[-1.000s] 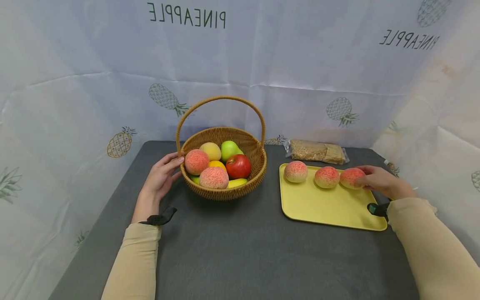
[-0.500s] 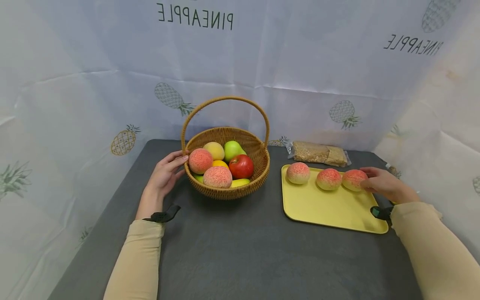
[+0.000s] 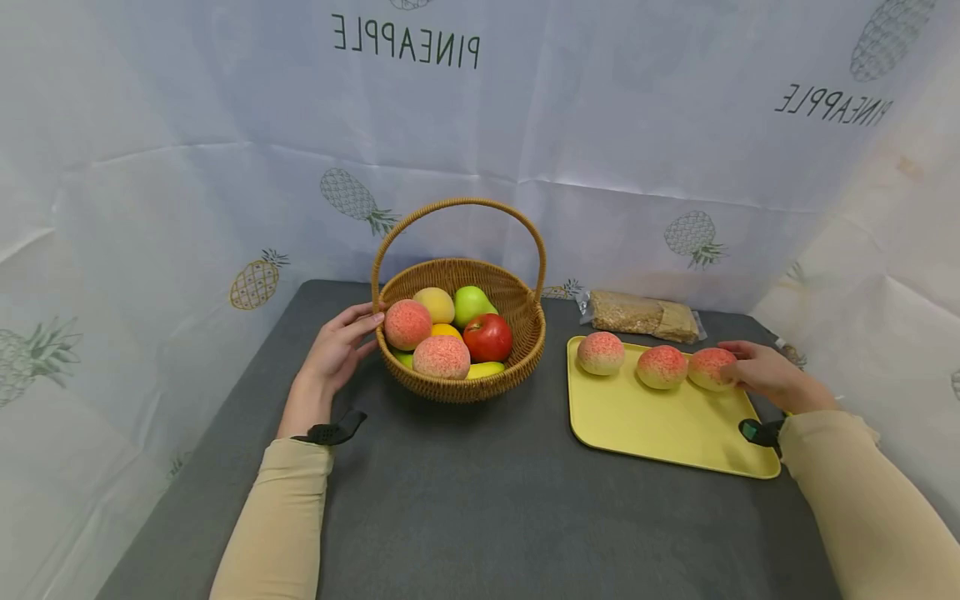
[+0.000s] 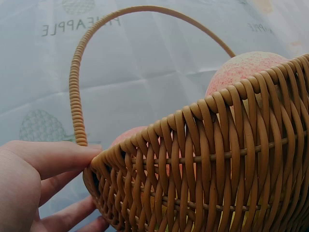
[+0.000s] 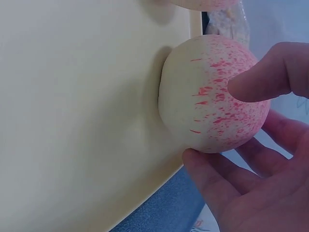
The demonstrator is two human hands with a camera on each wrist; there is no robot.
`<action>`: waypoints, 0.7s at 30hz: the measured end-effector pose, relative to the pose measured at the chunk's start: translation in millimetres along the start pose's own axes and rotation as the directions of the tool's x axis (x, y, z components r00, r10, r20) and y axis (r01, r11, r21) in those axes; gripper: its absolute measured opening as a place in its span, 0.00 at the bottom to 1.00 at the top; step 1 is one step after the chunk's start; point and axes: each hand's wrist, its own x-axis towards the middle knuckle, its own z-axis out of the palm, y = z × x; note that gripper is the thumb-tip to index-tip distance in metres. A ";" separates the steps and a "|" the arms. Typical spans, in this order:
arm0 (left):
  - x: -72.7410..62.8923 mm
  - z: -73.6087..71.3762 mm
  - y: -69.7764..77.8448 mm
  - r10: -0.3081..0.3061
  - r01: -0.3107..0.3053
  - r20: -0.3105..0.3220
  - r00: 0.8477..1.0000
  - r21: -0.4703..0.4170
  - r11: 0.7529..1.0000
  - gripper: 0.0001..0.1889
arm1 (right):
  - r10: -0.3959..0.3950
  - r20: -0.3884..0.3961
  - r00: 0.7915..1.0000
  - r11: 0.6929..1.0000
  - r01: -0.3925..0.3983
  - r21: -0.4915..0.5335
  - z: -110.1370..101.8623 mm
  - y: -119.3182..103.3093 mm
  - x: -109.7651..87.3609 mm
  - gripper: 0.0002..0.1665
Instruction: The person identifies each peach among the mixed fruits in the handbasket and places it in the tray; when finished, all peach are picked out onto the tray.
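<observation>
On the left stands a wicker basket (image 3: 459, 390) with a tall arched handle. It holds two speckled peaches (image 3: 442, 357), a red apple (image 3: 488, 337), a green pear (image 3: 471, 305) and other yellow and green fruit. My left hand (image 3: 333, 354) grips the basket's left rim near the handle's foot, thumb on top and fingers against the outer wall. At the right, my right hand (image 3: 772, 375) holds the rightmost peach (image 5: 193, 96) on a yellow tray (image 3: 667, 437), with thumb on one side and fingers on the other. Two more peaches (image 3: 662, 367) sit along the tray's back edge.
A clear bag of brown grain-like filling (image 3: 639, 316) lies behind the tray. A dark grey table (image 3: 480, 508) carries everything. White cloth (image 3: 480, 108) printed with pineapples hangs at the back and both sides.
The head view has shifted, so the whole scene sits slightly further right and lower. Both hands keep their places at the basket rim and the rightmost peach.
</observation>
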 end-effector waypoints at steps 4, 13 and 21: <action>0.1 0.6 0.1 0.001 -0.001 0.005 1.000 0.003 1.000 0.21 | -0.009 -0.002 1.000 1.000 0.009 -0.007 -0.9 -1.0 -2.9 0.48; -1.4 1.7 1.4 -0.007 0.007 -0.007 1.000 0.005 1.000 0.22 | -0.053 -0.055 0.997 0.998 0.051 -0.036 -9.0 -21.8 -8.9 0.44; -1.8 1.1 3.7 -0.005 0.005 -0.001 1.000 0.001 1.000 0.23 | -0.073 -0.097 0.993 0.997 0.072 -0.016 -10.5 -46.1 -4.4 0.44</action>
